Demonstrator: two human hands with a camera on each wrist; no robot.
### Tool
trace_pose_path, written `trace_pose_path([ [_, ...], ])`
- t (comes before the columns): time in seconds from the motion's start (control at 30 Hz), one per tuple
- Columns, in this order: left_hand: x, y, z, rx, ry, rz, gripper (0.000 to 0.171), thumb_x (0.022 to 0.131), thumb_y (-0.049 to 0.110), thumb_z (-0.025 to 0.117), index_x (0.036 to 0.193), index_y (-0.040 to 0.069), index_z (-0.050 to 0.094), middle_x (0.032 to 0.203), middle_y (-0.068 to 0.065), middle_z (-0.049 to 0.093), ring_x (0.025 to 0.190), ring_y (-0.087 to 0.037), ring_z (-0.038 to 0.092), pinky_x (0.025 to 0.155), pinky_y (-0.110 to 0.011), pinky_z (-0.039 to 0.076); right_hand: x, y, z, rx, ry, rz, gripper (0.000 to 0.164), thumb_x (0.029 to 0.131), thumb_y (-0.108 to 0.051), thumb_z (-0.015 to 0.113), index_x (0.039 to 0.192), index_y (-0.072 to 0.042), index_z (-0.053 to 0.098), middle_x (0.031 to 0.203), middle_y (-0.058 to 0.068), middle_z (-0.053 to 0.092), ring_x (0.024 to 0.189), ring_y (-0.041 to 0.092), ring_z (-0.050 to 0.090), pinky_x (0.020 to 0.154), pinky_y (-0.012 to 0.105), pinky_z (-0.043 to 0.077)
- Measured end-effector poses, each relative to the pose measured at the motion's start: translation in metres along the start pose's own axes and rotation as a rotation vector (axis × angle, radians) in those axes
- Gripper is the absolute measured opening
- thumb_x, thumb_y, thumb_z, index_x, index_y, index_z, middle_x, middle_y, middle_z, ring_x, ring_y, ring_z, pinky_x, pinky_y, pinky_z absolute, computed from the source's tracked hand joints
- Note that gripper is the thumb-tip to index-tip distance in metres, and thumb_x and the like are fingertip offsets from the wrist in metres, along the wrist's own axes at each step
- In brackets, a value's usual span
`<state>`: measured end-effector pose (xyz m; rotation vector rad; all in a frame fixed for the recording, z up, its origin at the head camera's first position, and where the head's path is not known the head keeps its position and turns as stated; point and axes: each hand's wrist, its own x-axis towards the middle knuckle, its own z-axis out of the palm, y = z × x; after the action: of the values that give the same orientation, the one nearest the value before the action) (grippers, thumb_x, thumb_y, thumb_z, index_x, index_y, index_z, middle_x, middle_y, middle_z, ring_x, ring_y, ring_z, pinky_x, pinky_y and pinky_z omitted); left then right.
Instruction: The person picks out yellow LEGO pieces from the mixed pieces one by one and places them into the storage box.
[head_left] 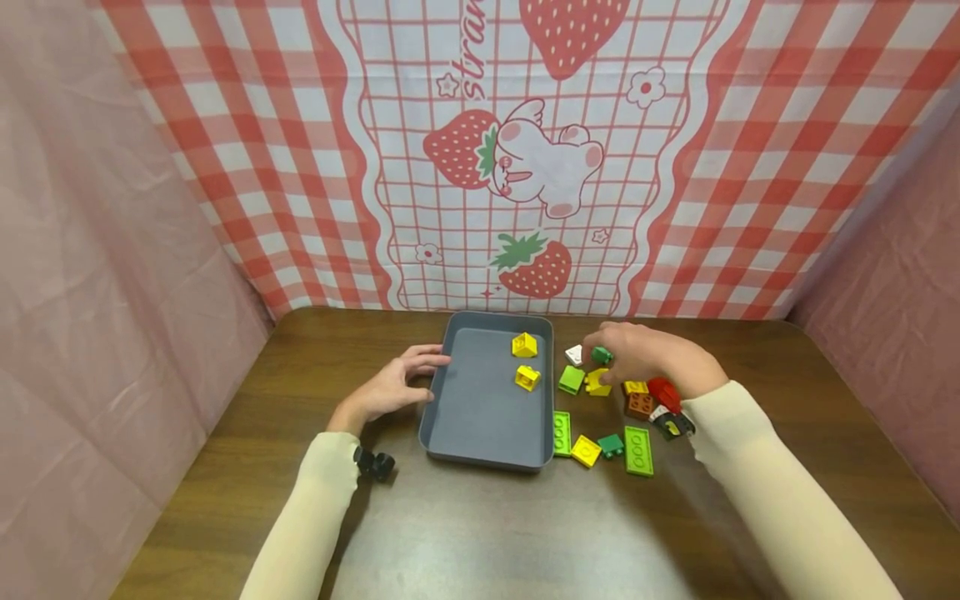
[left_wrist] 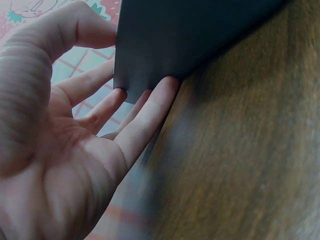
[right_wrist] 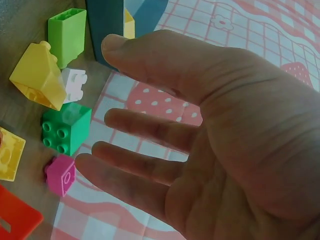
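A grey tray (head_left: 480, 417) lies on the table with two yellow bricks, one a sloped brick (head_left: 524, 345) and the other a smaller brick (head_left: 527, 378), in its right half. Against the tray's left wall rest the fingertips of my left hand (head_left: 390, 385), its fingers spread and only slightly bent. Over the loose toy bricks on the right hovers my right hand (head_left: 645, 357), holding nothing, fingers apart. Below and beside it are a yellow sloped brick (right_wrist: 39, 75), a green brick (right_wrist: 67, 127), a lime brick (right_wrist: 67, 37), a white brick (right_wrist: 75, 85) and a magenta brick (right_wrist: 62, 176).
Nearer the front lie a lime plate (head_left: 638, 452), another lime plate (head_left: 562, 433) beside the tray, a yellow piece (head_left: 587, 451) and a dark green brick (head_left: 611, 446). Brown (head_left: 639, 406) and red (head_left: 663, 393) pieces sit by the right wrist. A checked cloth (head_left: 262, 167) hangs behind.
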<state>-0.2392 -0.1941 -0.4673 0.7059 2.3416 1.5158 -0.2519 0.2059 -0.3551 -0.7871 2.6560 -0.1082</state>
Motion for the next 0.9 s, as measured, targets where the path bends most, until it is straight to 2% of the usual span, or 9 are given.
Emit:
trace_pose_path([
  [0.23,-0.001,0.0,0.0,-0.008,-0.003,0.019,0.061,0.084,-0.005,0.067,0.143,0.001,0.052,0.162,-0.018,0.028,0.14,-0.044,0.039,0.106,-0.063,0.043,0.001,0.003,0.008,0.039,0.02,-0.033,0.034,0.084,-0.015,0.078,0.117,-0.013,0.07,0.126,0.016,0.062,0.103,0.028,0.06,0.089,0.051,0.057],
  [0.53,0.001,-0.001,0.0,-0.007,-0.002,-0.003,0.061,0.085,-0.004,0.067,0.143,0.004,0.053,0.162,-0.014,0.028,0.14,-0.041,0.04,0.107,-0.062,0.043,0.007,0.007,0.022,0.079,0.024,-0.123,0.032,0.084,-0.012,0.077,0.115,-0.007,0.071,0.116,0.011,0.07,0.11,0.033,0.062,0.094,0.053,0.056],
  [0.67,0.001,-0.001,0.0,-0.011,-0.005,0.003,0.061,0.085,-0.003,0.068,0.143,0.003,0.053,0.162,-0.015,0.028,0.14,-0.042,0.04,0.107,-0.062,0.043,0.009,0.008,0.027,0.055,0.025,-0.153,0.029,0.084,-0.012,0.076,0.112,-0.007,0.072,0.113,0.011,0.07,0.105,0.031,0.061,0.093,0.053,0.056],
  [0.9,0.001,-0.002,0.0,-0.028,-0.004,0.025,0.061,0.084,-0.005,0.068,0.143,0.001,0.053,0.162,-0.018,0.028,0.14,-0.044,0.039,0.108,-0.064,0.041,0.01,0.008,0.033,0.052,0.037,-0.128,0.027,0.083,-0.015,0.077,0.109,-0.011,0.072,0.113,0.012,0.066,0.098,0.029,0.056,0.09,0.051,0.055],
])
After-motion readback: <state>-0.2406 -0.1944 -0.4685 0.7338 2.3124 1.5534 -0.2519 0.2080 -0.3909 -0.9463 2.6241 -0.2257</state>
